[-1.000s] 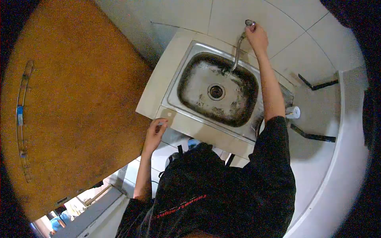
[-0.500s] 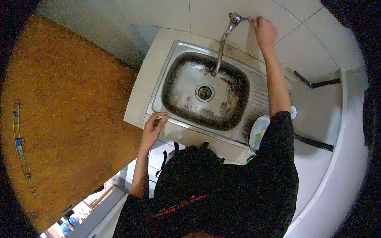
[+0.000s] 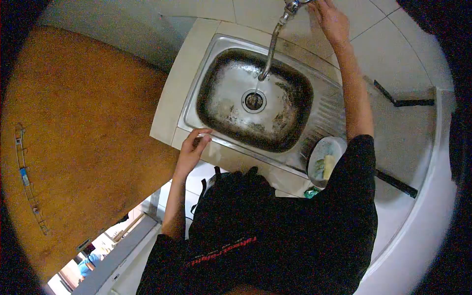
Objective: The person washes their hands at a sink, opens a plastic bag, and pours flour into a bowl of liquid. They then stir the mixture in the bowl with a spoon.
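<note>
A steel faucet (image 3: 273, 42) reaches from the tiled wall over a stained stainless-steel sink (image 3: 206, 110). A thin stream of water falls from its spout toward the drain (image 3: 253, 101). At the top edge of the view, my right hand (image 3: 332, 22) has its fingers closed around the faucet handle, which is partly cut off by the frame. My left hand (image 3: 193, 147) rests on the sink's near-left rim, thumb and fingers apart, holding nothing.
On the right drainboard stands a white bowl (image 3: 314, 169) with a yellow and green sponge (image 3: 328, 166). A green crumpled item (image 3: 311, 192) lies below it. Black brackets (image 3: 414, 103) are fixed at the right; a brown wooden panel (image 3: 98, 113) fills the left.
Water now shows below the spout, where none was visible before. The view has tilted slightly, shifting the faucet and my right hand upward in frame. My left hand stays at the rim.
</note>
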Demonstrator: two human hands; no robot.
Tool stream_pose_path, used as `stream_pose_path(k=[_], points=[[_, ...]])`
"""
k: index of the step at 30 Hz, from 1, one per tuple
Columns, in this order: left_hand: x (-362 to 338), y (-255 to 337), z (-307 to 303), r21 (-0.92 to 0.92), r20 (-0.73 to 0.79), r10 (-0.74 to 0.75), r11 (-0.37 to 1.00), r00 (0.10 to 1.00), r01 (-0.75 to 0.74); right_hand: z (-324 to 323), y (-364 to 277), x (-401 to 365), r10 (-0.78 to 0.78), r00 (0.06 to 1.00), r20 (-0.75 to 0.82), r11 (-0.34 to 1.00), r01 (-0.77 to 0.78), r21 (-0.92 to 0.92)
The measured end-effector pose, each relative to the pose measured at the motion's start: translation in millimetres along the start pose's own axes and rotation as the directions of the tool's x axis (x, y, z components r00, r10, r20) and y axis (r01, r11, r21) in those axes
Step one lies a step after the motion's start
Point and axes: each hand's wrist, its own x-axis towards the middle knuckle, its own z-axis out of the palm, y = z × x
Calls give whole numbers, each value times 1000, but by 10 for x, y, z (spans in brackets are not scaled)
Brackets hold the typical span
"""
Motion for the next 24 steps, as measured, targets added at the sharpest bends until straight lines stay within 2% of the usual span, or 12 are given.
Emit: stream_pose_path(k=[2, 4, 7, 11, 13, 14, 16, 19, 22, 24], points=[[-40, -9, 2, 10, -14, 16, 1000, 1000, -16, -8, -12, 5, 7, 1000, 24, 1000, -7, 5], [-76, 5, -7, -46, -29, -16, 999, 999, 14, 105, 37, 39, -101, 995, -10, 995, 100, -17], [-118, -37, -27, -56, -36, -4, 998, 999, 2, 198, 136, 74, -146, 983, -112, 987, 136, -91], [-194, -96, -36, -100, -60, -16, 995, 998, 10, 363, 218, -53, -202, 972, -118, 978, 194, -75], [-218, -188, -65, -41, -55, -24, 999, 998, 22, 345, 151, -137, -78, 992, -96, 995, 84, 52], [-229, -200, -64, -45, -55, -23, 999, 998, 21, 314, 105, -139, -82, 992, -96, 995, 87, 49], [-246, -213, -54, -64, -54, -19, 998, 998, 15, 250, 4, -143, -32, 995, 93, 997, 25, 69], [-253, -190, -28, -61, -55, -29, 998, 998, 26, 313, 22, -51, 28, 983, 183, 995, -46, 94], [-257, -151, -7, -48, -43, 2, 999, 999, -4, 411, 123, -7, -10, 983, 185, 979, -28, 200], [-261, -171, -5, -50, -43, -1, 999, 999, -1, 342, 33, -13, -5, 985, 171, 982, -27, 185]])
